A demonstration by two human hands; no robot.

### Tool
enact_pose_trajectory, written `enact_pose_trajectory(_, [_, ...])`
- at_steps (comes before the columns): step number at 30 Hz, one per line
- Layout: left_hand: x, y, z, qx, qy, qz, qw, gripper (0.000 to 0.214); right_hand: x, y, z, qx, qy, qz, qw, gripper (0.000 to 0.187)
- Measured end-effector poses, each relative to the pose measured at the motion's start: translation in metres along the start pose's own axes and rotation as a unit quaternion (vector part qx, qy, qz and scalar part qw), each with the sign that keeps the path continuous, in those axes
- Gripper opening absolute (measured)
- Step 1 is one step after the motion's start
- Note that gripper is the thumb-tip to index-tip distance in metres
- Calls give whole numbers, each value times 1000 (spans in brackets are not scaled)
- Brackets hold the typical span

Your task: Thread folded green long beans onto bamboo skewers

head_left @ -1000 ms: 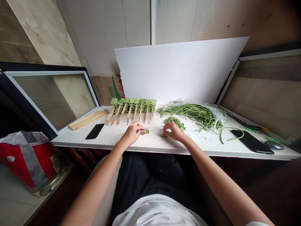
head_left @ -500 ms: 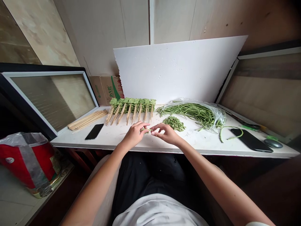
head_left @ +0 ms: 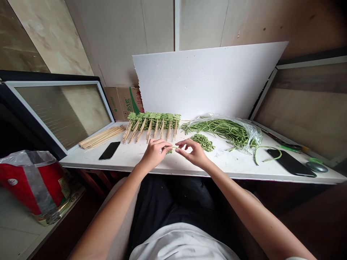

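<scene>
Watching from far, I saw a slim green bean piece [head_left: 173, 147] just over the white counter [head_left: 233, 164], before a pale wall [head_left: 159, 29]. Its long axis ran left to right, between the left hand [head_left: 153, 153], whose grip pinched it closely, and the right hand [head_left: 193, 153], whose grip I could not judge.

Soft, pale light falls evenly on the surface [head_left: 225, 164], its source out of frame; the white board [head_left: 211, 79] past the far edge is brightest. Beneath the near edge everything sinks into deep shadow — the dark trousers [head_left: 173, 195] lose most detail. Beyond the far right corner the wall dims to brown, blackening in the frame's corner. A pale reflection crosses the left glass panel [head_left: 81, 104]. Wide-angle stretch pulls the outer ends; the green pieces [head_left: 169, 152] by the left hand [head_left: 154, 152] look slightly soft.
</scene>
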State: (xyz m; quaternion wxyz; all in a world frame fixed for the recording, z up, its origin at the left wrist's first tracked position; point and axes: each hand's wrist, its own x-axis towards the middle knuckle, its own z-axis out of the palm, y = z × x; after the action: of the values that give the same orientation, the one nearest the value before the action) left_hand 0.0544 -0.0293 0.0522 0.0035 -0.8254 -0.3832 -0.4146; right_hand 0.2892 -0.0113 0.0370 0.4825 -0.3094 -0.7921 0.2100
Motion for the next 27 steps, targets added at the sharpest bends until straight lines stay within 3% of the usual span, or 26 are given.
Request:
enact_pose_trajectory(7, [0, 5, 4, -18, -15, 8, 1000, 14, -1, -4, 5, -13, 6, -48, 999, 26])
enact_pose_trajectory(18, [-1, 5, 9, -56, -17, -13, 998, 15, -3, -3, 11, 41, -26, -39, 998, 21])
enact_pose_trajectory(23, [0, 1, 5, -80, -28, -17, 996, 16, 1, -4, 2, 67, -45, -17, 997, 26])
enact_pose_trajectory(27, [0, -18, -5, -71, 8, -47, 996, 20, 7, 5, -17, 67, -7, 11, 998, 35])
